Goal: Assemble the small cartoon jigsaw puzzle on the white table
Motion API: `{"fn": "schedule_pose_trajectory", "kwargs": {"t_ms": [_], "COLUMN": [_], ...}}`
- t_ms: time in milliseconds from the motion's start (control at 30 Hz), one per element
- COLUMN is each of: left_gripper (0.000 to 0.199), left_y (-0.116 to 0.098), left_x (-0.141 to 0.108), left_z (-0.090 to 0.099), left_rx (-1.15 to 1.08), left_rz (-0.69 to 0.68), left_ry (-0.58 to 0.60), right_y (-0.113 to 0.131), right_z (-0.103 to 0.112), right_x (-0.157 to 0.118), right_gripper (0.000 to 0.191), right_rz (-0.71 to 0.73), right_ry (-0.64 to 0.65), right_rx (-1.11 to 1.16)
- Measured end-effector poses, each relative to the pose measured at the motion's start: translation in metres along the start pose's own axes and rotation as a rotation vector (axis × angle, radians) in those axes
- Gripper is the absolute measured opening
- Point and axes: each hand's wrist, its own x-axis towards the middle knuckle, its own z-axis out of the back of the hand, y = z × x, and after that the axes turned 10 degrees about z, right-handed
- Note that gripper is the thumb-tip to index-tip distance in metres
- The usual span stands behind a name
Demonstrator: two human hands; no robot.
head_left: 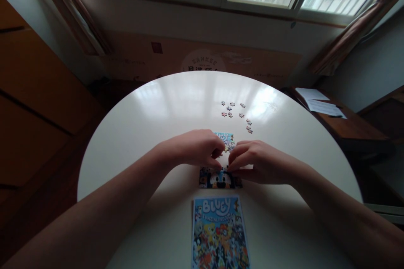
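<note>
A partly assembled jigsaw puzzle lies on the table in two sections, with a gap of bare tabletop between them. The upper section (224, 135) is light blue with lettering; the lower section (217, 179) shows a dark blue cartoon dog face. My left hand (203, 148) is curled at the left of the gap, its index fingertip by the upper section and its thumb above the lower one. What it holds, if anything, is hidden. From the right, my right hand (254, 160) pinches a small puzzle piece at the top edge of the lower section.
Several loose puzzle pieces (230, 114) lie scattered farther back on the round white table (132, 134). A Bluey picture sheet (219, 231) lies nearest me, below the puzzle. At right, papers (318, 101) rest on a brown side desk (356, 124).
</note>
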Motion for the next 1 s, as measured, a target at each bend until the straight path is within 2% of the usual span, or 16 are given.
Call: {"fn": "schedule_pose_trajectory", "kwargs": {"t_ms": [233,333,500,567,633,733,800,1000], "left_gripper": [0.024,0.026,0.024,0.024,0.024,0.025,0.026,0.024], "left_y": [0.001,0.002,0.002,0.001,0.000,-0.001,0.000,0.001], "left_x": [0.001,0.002,0.002,0.001,0.000,0.000,0.000,0.001], "left_z": [-0.001,-0.002,-0.001,0.000,0.001,0.001,0.001,0.000], "left_rx": [0.014,0.015,0.032,0.047,0.059,0.051,0.037,0.006], "left_rz": [0.008,0.010,0.024,0.041,0.054,0.050,0.046,0.028], "left_ry": [0.004,0.009,0.019,0.018,0.017,0.021,0.033,0.044], "right_y": [0.013,0.024,0.022,0.016,0.011,0.010,0.012,0.014], "right_z": [0.004,0.006,0.008,0.010,0.013,0.018,0.019,0.013], "right_x": [0.002,0.004,0.005,0.003,0.001,-0.002,-0.002,0.001], "right_gripper": [0.013,0.016,0.020,0.021,0.020,0.019,0.019,0.018], "right_rz": [-0.012,-0.075,-0.199,-0.190,-0.169,-0.159,-0.151,-0.146], "right_ry": [0.056,0.114,0.131,0.109,0.033,-0.069,-0.067,0.043], "right_rx": [-0.109,-0.150,0.004,0.102,0.153,0.122,0.092,0.047]}}
